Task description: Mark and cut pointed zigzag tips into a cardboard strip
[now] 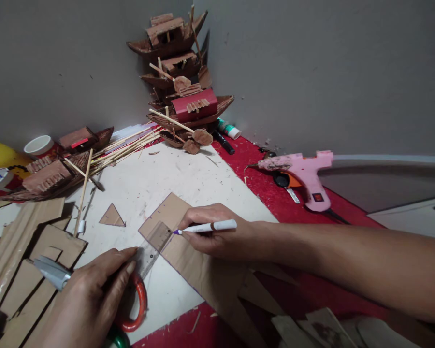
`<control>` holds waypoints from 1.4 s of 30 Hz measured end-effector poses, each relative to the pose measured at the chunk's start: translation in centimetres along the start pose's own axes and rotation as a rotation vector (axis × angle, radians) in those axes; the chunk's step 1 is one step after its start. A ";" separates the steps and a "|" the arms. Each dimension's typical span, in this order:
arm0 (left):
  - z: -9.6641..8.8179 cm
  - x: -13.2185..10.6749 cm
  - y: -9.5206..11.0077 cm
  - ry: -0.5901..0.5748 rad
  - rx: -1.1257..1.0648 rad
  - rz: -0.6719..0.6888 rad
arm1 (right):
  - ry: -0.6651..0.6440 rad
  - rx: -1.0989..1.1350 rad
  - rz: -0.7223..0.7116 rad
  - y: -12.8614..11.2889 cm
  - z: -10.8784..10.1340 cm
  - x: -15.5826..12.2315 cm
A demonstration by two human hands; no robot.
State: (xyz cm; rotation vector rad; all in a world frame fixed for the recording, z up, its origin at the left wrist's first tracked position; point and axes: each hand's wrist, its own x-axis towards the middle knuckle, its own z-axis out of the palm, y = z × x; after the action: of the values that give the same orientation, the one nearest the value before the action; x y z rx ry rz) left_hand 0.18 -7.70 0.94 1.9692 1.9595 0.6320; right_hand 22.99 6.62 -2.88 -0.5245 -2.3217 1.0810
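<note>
A white marker pen (212, 225) with a purple tip is pinched in my right hand (212, 229), its tip at the edge of a clear ruler (145, 256). The ruler lies slantwise over a brown cardboard piece (188, 256) that bears short purple marks near its far edge. My left hand (94, 290) has thumb and fingers closed on the ruler's near end. The same hand also has scissors (52, 271) in it, their grey blades pointing left and a red handle loop (142, 304) showing on the right. A small cardboard triangle (112, 216) lies beyond the ruler.
Model cardboard boats (195, 106) are stacked in the back corner, with more at the left beside paper cups (39, 145). A pink glue gun (300, 174) rests on the red surface at right. Thin wooden sticks (130, 145) and cut cardboard (25, 261) lie on the left.
</note>
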 end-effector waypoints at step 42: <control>-2.7 1.1 2.0 0.253 -0.733 -0.520 | 0.234 0.307 0.010 -1.2 -1.4 -0.8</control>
State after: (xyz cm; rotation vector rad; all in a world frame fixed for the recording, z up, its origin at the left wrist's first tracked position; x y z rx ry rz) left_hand 0.53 -6.90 4.36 0.9402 1.8683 1.2553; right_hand 24.33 6.28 -1.44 -0.5120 -1.9105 1.2788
